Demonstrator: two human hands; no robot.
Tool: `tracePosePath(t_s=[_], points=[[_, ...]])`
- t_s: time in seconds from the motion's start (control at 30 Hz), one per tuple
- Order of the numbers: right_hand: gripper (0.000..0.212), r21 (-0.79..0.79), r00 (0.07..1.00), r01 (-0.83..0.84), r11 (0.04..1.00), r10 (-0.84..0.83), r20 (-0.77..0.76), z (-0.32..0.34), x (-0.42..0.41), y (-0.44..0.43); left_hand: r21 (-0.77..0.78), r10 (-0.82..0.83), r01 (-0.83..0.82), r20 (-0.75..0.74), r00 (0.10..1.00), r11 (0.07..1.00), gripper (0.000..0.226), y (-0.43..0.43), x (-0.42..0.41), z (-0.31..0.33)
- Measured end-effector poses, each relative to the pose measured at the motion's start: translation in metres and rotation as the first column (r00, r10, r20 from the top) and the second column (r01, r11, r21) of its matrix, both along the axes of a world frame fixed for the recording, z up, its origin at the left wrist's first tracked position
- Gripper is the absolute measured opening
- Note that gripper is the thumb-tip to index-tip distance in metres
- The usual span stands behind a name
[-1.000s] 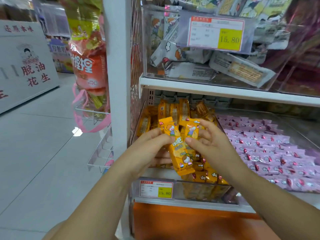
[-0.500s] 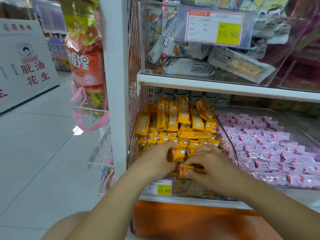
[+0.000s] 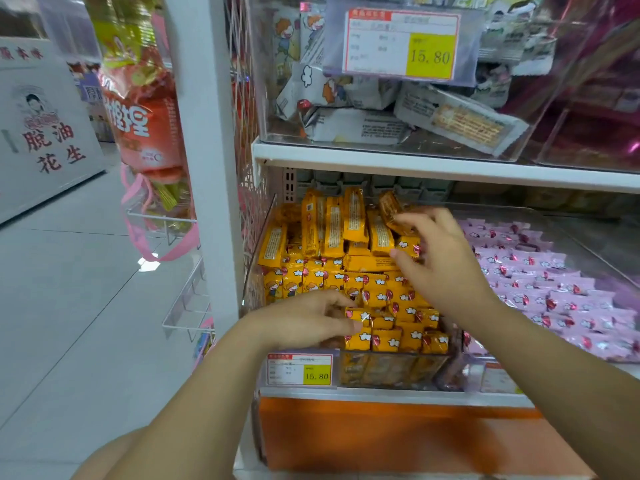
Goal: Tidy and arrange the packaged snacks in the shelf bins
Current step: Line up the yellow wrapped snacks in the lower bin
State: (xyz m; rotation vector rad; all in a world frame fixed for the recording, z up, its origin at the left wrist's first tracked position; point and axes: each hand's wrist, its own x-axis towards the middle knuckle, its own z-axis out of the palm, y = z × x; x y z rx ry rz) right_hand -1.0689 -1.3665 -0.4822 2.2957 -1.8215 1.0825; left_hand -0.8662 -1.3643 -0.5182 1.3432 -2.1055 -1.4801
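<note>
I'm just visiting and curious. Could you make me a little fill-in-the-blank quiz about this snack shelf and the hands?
1. The neighbouring bin beside the orange packets holds ____ packets.
2. The price tag on the orange packets' bin reads ____.
3. Of the left hand and right hand, the ____ one reaches farther back.
Missing words: pink; 15.80; right.
</note>
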Motion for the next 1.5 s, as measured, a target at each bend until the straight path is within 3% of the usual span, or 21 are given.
tracePosePath(t_s=[0.13, 0.27, 0.5, 0.8, 0.9, 1.03, 1.2, 1.37, 1.5], points=[[0.054, 0.129, 0.99, 0.101, 0.986, -0.087, -0.107, 0.006, 0.004, -0.018, 0.01, 0.008, -0.007, -0.031, 0.999, 1.0, 0.044, -0.001, 0.0, -0.002], [0.045, 0.184, 0.979, 0.126, 0.975, -0.092, -0.181, 0.007, 0.007, -0.027, -0.006, -0.008, 0.008, -0.02, 1.0, 1.0, 0.045, -0.001, 0.0, -0.002], [0.032, 0.008, 0.993, 0.106, 0.994, -0.107, 0.045, 0.004, 0.004, -0.031, -0.013, -0.011, 0.011, -0.001, 1.0, 1.0, 0.045, -0.004, 0.002, -0.005], [0.025, -0.18, 0.939, 0.156, 0.971, -0.089, 0.332, -0.01, -0.017, 0.02, 0.002, 0.009, -0.009, -0.032, 0.999, 1.0, 0.041, -0.006, -0.001, -0.005], [0.024, -0.154, 0.879, 0.178, 0.972, -0.087, 0.469, -0.009, -0.019, 0.044, 0.011, 0.022, -0.021, -0.055, 0.998, 1.0, 0.042, -0.005, -0.001, -0.004], [0.021, -0.028, 0.774, 0.074, 0.997, -0.04, 0.632, -0.004, -0.02, 0.065, -0.022, 0.018, -0.019, -0.056, 0.998, 1.0, 0.041, -0.004, 0.0, -0.001], [0.014, 0.113, 0.738, -0.06, 0.992, -0.032, 0.675, 0.0, -0.021, 0.067, -0.062, 0.034, -0.037, -0.048, 0.998, 0.997, 0.042, -0.004, 0.002, -0.004], [0.016, 0.181, 0.743, -0.092, 0.979, -0.053, 0.667, -0.004, -0.02, 0.06, -0.149, 0.07, -0.081, -0.08, 0.994, 0.985, 0.038, -0.003, 0.003, -0.004], [0.022, 0.2, 0.777, -0.118, 0.973, -0.035, 0.629, 0.0, -0.013, 0.056, -0.091, 0.096, -0.111, -0.163, 0.982, 0.99, 0.025, -0.004, 0.005, -0.001]])
